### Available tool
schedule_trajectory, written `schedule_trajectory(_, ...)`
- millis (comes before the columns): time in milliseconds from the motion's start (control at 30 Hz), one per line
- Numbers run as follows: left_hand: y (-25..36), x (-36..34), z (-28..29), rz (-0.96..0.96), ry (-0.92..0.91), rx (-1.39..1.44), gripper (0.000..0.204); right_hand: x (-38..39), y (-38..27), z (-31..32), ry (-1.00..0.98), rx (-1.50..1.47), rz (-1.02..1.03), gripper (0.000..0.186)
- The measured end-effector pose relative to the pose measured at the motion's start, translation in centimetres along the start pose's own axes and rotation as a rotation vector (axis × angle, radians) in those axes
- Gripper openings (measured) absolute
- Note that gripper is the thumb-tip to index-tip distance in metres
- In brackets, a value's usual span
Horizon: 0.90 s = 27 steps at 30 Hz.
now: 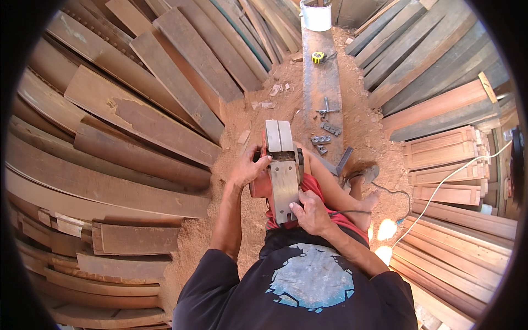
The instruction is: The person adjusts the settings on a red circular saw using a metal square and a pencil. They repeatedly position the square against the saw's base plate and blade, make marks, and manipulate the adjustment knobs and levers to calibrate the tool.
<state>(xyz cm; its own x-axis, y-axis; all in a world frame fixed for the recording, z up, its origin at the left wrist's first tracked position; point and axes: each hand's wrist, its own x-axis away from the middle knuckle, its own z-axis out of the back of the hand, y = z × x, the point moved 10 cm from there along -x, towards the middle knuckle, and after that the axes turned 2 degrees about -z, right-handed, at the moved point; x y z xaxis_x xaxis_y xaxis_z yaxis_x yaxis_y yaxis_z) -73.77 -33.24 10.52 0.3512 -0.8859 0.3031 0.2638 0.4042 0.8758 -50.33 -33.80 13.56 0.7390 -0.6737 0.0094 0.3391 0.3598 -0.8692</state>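
An electric hand planer (285, 190) rests over my lap with its metal sole turned up. Its front plate points away from me, and the dark blade slot shows in the middle of the sole. My left hand (248, 166) is closed on the planer's left side, thumb close to the slot. The rear right edge of the sole is gripped by my right hand (313, 213), its fingers folded. A dark power cord (352, 212) runs off to the right. The planer's underside and handle are mostly hidden.
Ahead lies a grey plank (322, 82) bearing a yellow tape measure (317, 57), a T-shaped metal tool (327, 107) and small metal blocks (322, 142). A white bucket (317, 16) stands at its far end. Stacked boards (143, 126) line both sides. Sawdust covers the floor.
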Motion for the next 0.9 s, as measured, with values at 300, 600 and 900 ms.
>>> schedule_trajectory(300,-1.7,-0.1,0.7,0.085,0.078,0.022,0.045,-3.8,4.1,3.5,-0.207,-0.249,-0.238,0.033)
schedule_trajectory(600,-0.4,-0.2,0.9,0.074,0.032,0.052,0.053,-12.9,17.5,13.7,0.296,0.322,-0.337,0.030)
schedule_trajectory(900,0.7,0.7,0.7,0.094,0.158,-0.101,0.043,-17.0,23.3,11.2,0.357,0.486,-0.459,0.045)
